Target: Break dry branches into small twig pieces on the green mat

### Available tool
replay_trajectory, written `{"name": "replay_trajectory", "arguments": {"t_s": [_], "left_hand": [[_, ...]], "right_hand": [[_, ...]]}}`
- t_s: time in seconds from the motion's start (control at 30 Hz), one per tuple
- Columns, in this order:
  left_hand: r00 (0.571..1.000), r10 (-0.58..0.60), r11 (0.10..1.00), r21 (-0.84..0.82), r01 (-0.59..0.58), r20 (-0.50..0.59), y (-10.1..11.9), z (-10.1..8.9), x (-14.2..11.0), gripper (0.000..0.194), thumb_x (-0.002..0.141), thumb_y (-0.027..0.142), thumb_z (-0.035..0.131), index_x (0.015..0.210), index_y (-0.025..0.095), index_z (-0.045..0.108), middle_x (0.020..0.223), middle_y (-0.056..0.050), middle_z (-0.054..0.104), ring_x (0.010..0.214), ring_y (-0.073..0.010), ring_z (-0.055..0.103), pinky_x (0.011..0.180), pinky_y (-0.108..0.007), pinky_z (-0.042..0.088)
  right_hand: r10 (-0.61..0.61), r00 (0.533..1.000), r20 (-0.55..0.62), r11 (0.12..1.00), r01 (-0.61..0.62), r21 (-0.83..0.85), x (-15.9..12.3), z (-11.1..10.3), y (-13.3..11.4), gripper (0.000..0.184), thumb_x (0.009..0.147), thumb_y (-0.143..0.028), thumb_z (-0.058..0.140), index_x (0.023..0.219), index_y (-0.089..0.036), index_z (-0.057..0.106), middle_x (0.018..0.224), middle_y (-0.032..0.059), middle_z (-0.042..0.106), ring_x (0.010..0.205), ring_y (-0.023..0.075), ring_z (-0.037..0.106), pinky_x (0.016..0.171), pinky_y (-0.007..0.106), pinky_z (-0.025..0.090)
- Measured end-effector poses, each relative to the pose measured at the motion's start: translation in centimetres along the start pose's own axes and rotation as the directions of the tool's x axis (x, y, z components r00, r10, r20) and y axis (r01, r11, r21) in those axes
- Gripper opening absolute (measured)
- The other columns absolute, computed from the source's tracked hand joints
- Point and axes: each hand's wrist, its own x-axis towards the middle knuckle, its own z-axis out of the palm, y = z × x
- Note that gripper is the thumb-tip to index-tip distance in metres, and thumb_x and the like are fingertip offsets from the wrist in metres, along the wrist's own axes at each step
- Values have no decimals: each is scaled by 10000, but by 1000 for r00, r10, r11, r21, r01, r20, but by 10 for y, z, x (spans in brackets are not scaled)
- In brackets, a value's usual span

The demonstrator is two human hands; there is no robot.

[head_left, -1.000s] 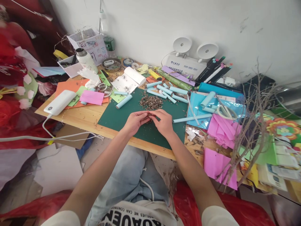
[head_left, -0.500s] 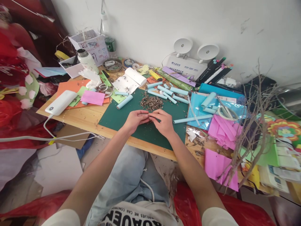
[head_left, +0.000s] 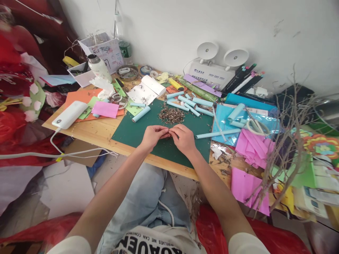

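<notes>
My left hand [head_left: 153, 137] and my right hand [head_left: 183, 138] meet fingertip to fingertip over the dark green mat [head_left: 132, 130]. Both are closed in a pinch, and whatever lies between the fingers is too small to make out. Just beyond them is a pile of short brown dried bits [head_left: 171, 115], like broken twigs or leaves. Several light blue paper tubes [head_left: 186, 102] lie behind and to the right of the pile. One longer blue tube [head_left: 217, 133] rests near my right hand, and a short blue tube [head_left: 141, 114] lies to the left.
Scissors [head_left: 256, 126] and crumpled pink paper [head_left: 254, 146] lie at the right, beside bare branches [head_left: 291, 141] that rise above the table. A white power bank [head_left: 70, 114] with a cable is at the left. Behind stand a white bottle [head_left: 99, 67] and an emergency light [head_left: 212, 72].
My fingertips shift very slightly against each other above the mat. The whole view has moved a little; the pile and the tubes look the same.
</notes>
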Motion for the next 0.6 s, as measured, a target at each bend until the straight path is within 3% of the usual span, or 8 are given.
{"name": "replay_trajectory", "arguments": {"t_s": [0.17,0.4,0.6], "left_hand": [[1000,-2,999,53,2,5,2,-2,-2,369,575,362,891,775,89,744,728,-67,722,671,-140,669,807,-327,582],[999,40,995,94,-43,35,-4,-5,2,376,604,430,856,732,102,723,656,-37,681,615,-97,597,653,-233,510],[997,62,993,105,-56,-48,-14,1,6,291,693,388,792,724,117,691,646,-22,666,598,-98,589,652,-245,504]], "right_hand": [[-3,1000,-13,1000,3,17,-1,2,-1,212,961,-258,535,878,-213,725,848,57,688,798,170,625,742,297,503],[28,999,-31,994,-24,110,-1,2,3,170,940,-264,574,891,-228,733,854,44,699,774,161,642,729,292,518],[30,999,-14,1000,-30,4,-1,2,-3,196,930,-206,528,870,-217,714,876,64,692,814,173,630,749,297,506]]}}
